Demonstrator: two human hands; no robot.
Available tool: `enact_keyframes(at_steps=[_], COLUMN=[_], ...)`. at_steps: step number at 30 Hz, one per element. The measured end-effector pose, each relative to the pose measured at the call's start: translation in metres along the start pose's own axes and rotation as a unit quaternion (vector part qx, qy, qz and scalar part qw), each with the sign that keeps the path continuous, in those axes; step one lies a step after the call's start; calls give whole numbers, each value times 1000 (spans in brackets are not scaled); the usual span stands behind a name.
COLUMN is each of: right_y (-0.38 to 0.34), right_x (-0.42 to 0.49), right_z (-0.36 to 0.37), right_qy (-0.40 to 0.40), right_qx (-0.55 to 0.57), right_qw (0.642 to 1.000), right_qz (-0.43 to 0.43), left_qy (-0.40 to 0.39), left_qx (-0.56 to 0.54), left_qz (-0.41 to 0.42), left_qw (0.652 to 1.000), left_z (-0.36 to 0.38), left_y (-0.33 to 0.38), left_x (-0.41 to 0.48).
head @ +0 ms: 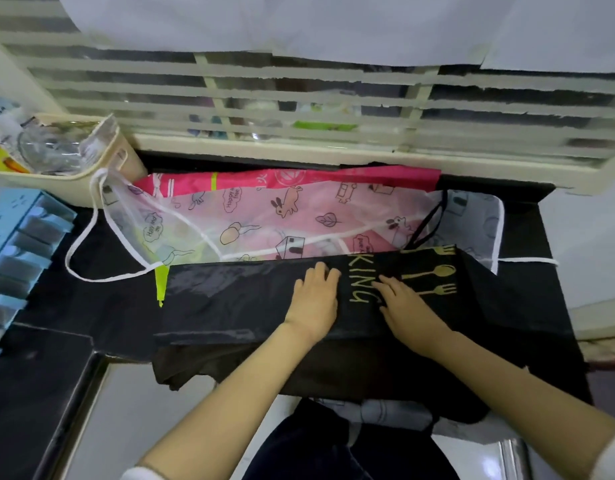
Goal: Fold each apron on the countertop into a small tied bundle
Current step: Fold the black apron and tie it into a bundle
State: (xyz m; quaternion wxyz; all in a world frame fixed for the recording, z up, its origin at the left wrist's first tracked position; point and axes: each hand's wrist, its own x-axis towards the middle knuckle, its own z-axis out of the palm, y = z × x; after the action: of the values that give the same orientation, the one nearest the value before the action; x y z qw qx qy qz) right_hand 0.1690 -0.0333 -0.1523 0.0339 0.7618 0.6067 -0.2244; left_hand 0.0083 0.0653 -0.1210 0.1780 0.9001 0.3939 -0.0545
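Black apron (pixel 250 299) lies under left hand (pixel 314 301) and right hand (pixel 408 304), both palm-down with fingers straight.

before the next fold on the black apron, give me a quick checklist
1. Left hand and right hand flat on the black apron: ok.
2. Apron fully on the countertop: not ok, its near part hangs over the edge.
3. Clear of the printed apron: not ok, its far edge overlaps it.
4. Black strap within reach: ok, it lies on the printed apron.
5. Layers underneath aligned: cannot tell.
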Motion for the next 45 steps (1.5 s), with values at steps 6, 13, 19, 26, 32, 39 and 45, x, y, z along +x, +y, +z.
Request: enact_keyframes(at_steps=[6, 13, 19, 26, 32, 39, 45], right_y=[40, 127, 183, 260, 279, 281, 280], right_x=[-36, -66, -78, -53, -29, -37, -69], right_z=[-7, -18, -51, -95, -95, -72, -43], right_qy=[90, 85, 115, 130, 80, 2, 7], right_qx=[-72, -118, 119, 215, 253, 304, 306], right_qw=[993, 985, 974, 958, 954, 936, 936], right_qz=[16, 95, 156, 136, 137, 180, 176], left_qy=[-99, -150, -175, -39, -119, -199, -199], left_qx=[15, 78, 61, 70, -12, 42, 50], left_qz=[69, -35, -142, -80, -30, -66, -68], left_qw=[993, 985, 972, 994, 992, 977, 976], left_z=[32, 43, 36, 35, 60, 82, 82], left_y=[71, 105, 133, 178, 223, 222, 221], left_x=[16, 19, 33, 60, 84, 83, 86])
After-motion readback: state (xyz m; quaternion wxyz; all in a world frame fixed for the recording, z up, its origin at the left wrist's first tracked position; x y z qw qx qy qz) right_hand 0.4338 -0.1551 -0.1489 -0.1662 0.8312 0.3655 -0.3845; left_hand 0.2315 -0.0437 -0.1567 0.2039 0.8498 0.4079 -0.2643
